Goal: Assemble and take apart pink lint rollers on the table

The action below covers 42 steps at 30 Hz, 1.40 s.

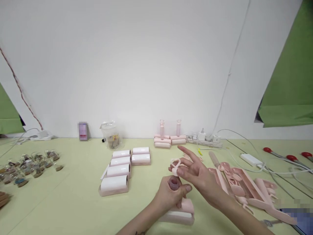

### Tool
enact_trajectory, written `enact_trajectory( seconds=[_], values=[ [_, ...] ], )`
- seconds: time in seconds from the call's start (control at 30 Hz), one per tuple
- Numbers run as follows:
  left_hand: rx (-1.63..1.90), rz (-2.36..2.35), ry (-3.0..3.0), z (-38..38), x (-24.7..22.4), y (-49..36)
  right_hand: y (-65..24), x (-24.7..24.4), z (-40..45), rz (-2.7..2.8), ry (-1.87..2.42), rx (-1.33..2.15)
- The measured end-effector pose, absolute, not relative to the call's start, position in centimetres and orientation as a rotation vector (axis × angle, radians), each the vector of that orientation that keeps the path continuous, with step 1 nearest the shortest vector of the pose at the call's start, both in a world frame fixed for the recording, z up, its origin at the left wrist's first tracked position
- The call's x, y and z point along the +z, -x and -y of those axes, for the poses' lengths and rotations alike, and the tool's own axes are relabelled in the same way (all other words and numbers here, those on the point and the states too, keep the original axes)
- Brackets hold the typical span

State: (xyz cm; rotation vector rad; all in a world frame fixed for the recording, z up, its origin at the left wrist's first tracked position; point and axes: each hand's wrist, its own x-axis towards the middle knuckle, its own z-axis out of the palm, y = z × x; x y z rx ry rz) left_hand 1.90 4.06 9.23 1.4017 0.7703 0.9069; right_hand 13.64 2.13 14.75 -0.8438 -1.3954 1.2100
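Note:
My left hand (168, 192) is wrapped round a translucent purplish-pink tube (174, 183), its round open mouth facing up. Just above that mouth, my right hand (198, 173) pinches a pale pink cap (175, 169) with a loop-shaped top between thumb and fingers; its index finger stretches away from the cap. Whether cap and tube touch, I cannot tell. Under my hands lies a pink case (187, 207) with a white rounded front, partly hidden by my left hand and wrist.
White-and-pink cases (114, 184) stand in rows to the left. Two capped tubes (178, 128) rise from pink cases at the back. Loose pink parts (244, 186), cables and a power strip (204, 142) lie right. Small glass domes (29, 166) sit far left, a plastic bag (110, 135) by the wall.

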Motion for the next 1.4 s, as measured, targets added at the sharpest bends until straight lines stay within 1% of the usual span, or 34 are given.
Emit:
enact_trajectory(
  seconds=[0.17,0.37,0.57,0.8,0.93,1.07,1.17,1.27,1.4],
  values=[
    [0.895,-0.805,-1.414,-4.3,9.5,-1.9,-13.1,14.1,-1.9,1.671,0.871,1.078],
    [0.867,-0.789,-1.387,-4.2,9.9,-1.7,-13.9,14.1,-2.0,1.73,0.949,1.007],
    [0.891,-0.731,-1.38,-4.1,9.9,-1.6,-13.6,14.8,-2.5,1.837,0.929,0.934],
    [0.889,-0.706,-1.407,-4.0,10.1,-1.5,-13.6,14.2,-2.7,1.754,0.802,1.051],
    [0.889,-0.715,-1.432,-4.1,9.9,-1.6,-13.2,14.7,-3.4,1.857,0.759,1.131],
    [0.886,-0.714,-1.45,-4.2,9.6,-1.3,-12.2,16.0,-4.0,2.12,0.758,1.031],
    [0.885,-0.698,-1.395,-4.3,9.3,-1.0,-11.9,16.8,-3.8,2.296,0.871,1.041],
    [0.857,-0.658,-1.26,-4.2,9.1,-1.2,-12.1,16.6,-3.5,2.227,1.038,1.145],
    [0.899,-0.703,-1.076,-3.9,9.4,-2.4,-12.3,15.7,-3.6,2.154,1.116,1.212]
  ],
)
